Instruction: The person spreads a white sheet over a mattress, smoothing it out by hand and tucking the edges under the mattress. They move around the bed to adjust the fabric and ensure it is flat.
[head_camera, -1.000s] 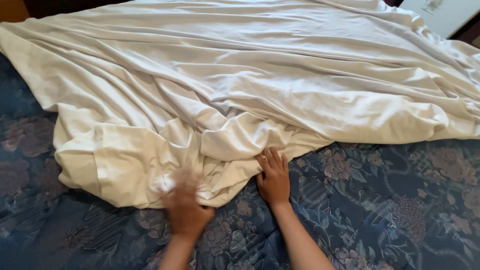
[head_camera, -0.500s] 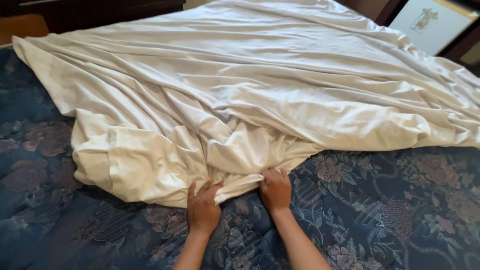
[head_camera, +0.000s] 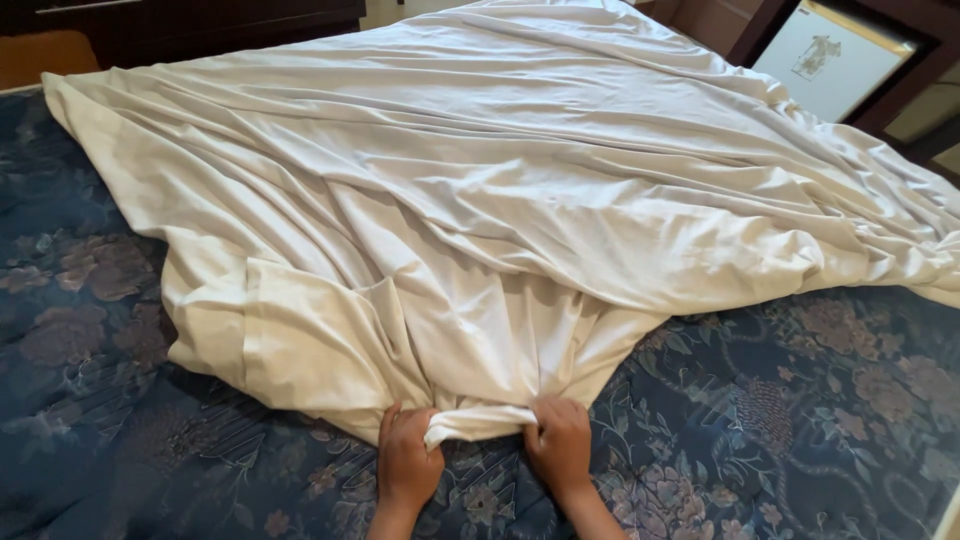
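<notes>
A large, rumpled white sheet (head_camera: 520, 200) lies spread over a dark blue floral bedcover (head_camera: 800, 400). Its near edge bunches into a rolled hem at the bottom centre. My left hand (head_camera: 408, 458) grips the left end of that bunched hem, fingers curled around the fabric. My right hand (head_camera: 560, 445) pinches the right end of the same hem, a short span away. Both forearms enter from the bottom edge of the view.
Dark wooden furniture (head_camera: 200, 20) runs along the far side of the bed. A framed picture (head_camera: 830, 60) leans at the top right. The floral bedcover shows bare at the left, right and near sides.
My left hand went from hovering, blurred, to gripping the sheet's hem. My right hand went from flat on the edge to pinching it. The hem is now gathered between them.
</notes>
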